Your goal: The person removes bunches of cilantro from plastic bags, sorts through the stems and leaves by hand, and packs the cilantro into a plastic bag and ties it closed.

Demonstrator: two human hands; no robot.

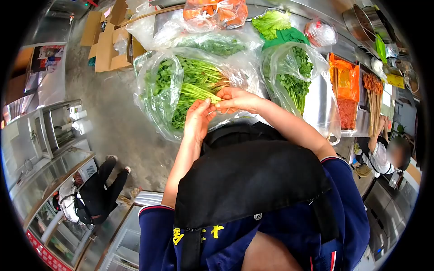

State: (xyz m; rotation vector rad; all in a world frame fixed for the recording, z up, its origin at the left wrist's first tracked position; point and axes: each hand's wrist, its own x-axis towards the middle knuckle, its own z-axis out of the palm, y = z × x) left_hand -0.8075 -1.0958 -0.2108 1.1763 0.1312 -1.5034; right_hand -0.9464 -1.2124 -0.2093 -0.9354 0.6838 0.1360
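An open clear plastic bag [149,106] lies in front of me, full of leafy cilantro [199,74] with its pale stems pointing right. My left hand [199,118] is closed at the near edge of the bunch, thumb and fingertips pinching a few stems. My right hand [238,100] meets it from the right, its fingertips pinched on the root end of the same stems. The fingertips of both hands nearly touch. To the right, a second clear bag [271,74] holds more cilantro [296,86], stems toward me.
Beyond lie a bag of orange pieces [217,12], lettuce [271,23] and a green cloth [285,38]. On the right stand trays of red minced food [348,113] and skewers [374,95], with a co-worker [382,156] beside them. Cardboard boxes [110,49] sit left; another person [95,198] stands behind.
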